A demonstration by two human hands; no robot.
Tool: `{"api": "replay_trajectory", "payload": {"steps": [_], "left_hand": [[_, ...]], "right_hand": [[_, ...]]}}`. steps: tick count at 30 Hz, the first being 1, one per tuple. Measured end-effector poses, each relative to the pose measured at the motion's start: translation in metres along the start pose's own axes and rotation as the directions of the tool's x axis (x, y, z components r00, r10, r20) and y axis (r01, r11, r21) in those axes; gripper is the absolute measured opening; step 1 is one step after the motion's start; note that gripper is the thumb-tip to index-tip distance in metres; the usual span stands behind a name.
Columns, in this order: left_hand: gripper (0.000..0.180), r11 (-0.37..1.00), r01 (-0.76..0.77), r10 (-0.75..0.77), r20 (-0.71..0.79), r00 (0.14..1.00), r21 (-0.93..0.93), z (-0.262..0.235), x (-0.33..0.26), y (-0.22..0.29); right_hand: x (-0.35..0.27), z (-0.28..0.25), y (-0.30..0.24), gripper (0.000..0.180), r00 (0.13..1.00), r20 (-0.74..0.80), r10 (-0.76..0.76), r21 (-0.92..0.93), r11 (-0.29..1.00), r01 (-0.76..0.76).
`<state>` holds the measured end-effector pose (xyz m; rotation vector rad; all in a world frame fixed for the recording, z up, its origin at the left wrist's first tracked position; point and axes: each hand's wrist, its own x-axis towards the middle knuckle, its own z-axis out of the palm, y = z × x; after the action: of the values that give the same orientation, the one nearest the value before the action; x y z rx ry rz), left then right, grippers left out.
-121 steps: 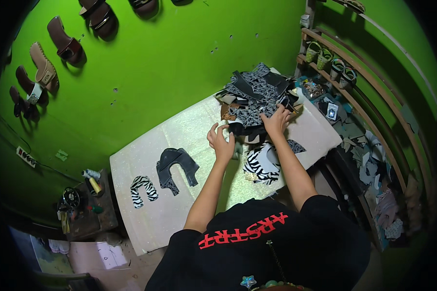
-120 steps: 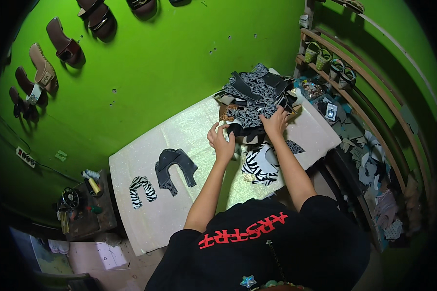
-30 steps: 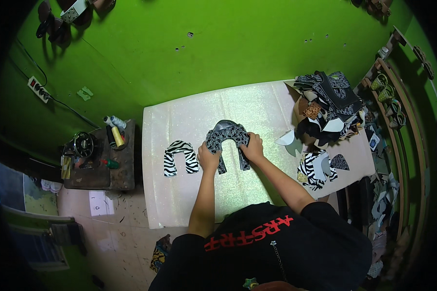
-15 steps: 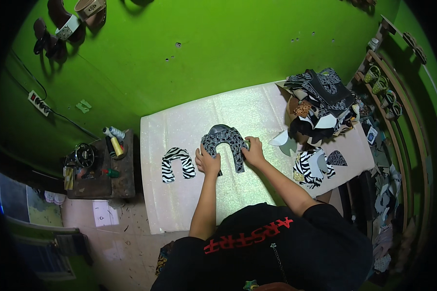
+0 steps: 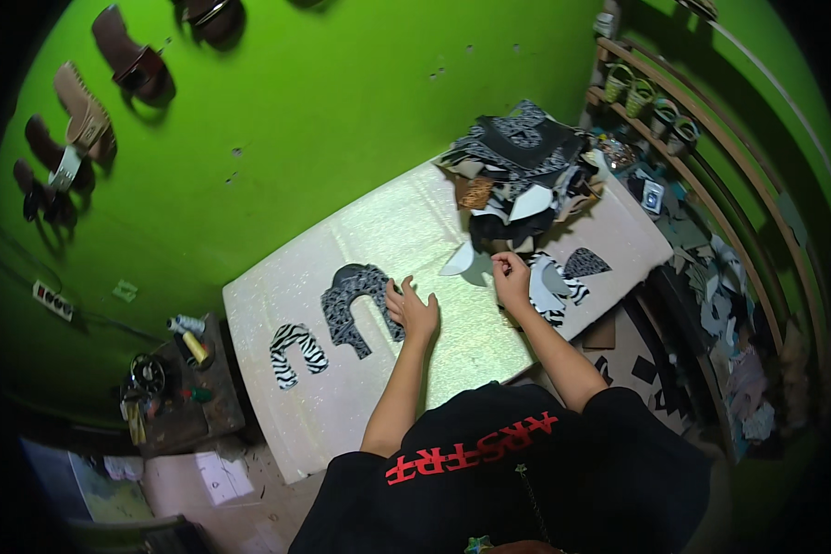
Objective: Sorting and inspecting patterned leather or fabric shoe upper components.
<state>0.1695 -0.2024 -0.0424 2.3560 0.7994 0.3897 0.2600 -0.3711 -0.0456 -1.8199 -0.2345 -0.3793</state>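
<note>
- The desk (image 5: 286, 277) stands against the wall (image 5: 342, 111).
- On its left part, the smaller arched cut-out (image 5: 291, 334) lies left of the larger arched cut-out (image 5: 342, 314).
- The left hand (image 5: 414, 312) is at the larger one's right limb.
- The right hand (image 5: 514, 280) is right of two offcuts (image 5: 461, 259), before the scrap heap (image 5: 526, 185) on the desk's far right.
- Right of that hand lie flat pieces (image 5: 549, 284), then a fan-shaped piece (image 5: 586, 262).
- Left of the desk, a side desk (image 5: 214, 406) carries thread spools (image 5: 194, 347).
- On the right, sandals (image 5: 639, 98) stand on a rack (image 5: 680, 84).
</note>
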Motion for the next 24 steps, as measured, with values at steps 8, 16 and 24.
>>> {"api": "replay_trajectory", "payload": {"steps": [8,16,24], "left_hand": [[0.019,0.843,-0.369,0.482,0.247,0.841,-0.391,0.068,-0.011,0.06],[0.021,0.828,-0.26,0.493,0.424,0.759,-0.497,0.103,-0.026,0.105],[0.023,0.872,-0.263,0.458,0.499,0.736,-0.413,0.111,-0.033,0.113]], "right_hand": [[0.036,-0.102,0.051,0.02,0.985,-0.17,-0.016,-0.332,0.942,-0.042],[0.049,-0.156,0.09,0.073,0.889,-0.117,0.444,-0.756,0.541,-0.369],[0.06,-0.17,0.088,0.069,0.837,-0.112,0.535,-0.749,0.508,-0.425]]}}
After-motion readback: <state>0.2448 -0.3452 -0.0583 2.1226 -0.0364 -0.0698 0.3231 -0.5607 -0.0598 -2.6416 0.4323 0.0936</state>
